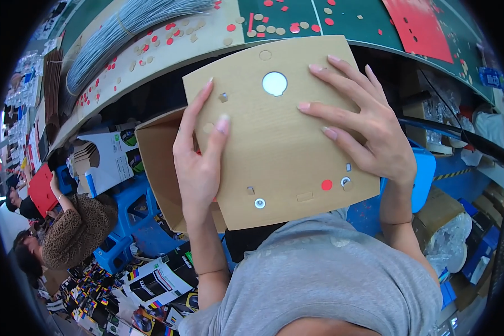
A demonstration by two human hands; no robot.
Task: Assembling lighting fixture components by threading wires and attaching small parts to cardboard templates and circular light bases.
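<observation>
A tan cardboard sheet (280, 140) lies across my lap, tilted up against the table's near edge. It has a large round hole near its far edge, several small slots and holes, and a red disc (327, 185) near its lower right. My left hand (199, 154) grips the sheet's left edge, with thumb and one finger on top and the other fingers hidden. My right hand (372, 123) rests on the sheet's right side with its fingers spread. Two small round metal-looking pieces (260, 203) show near the lower edge.
The table (213, 47) ahead bears a bundle of grey wires (123, 39), scattered red and tan discs, and a red sheet (417, 31). An open carton (157, 168) stands left of my lap. Blue stools (131, 207), printed packages (159, 280) and another person (75, 229) are at left.
</observation>
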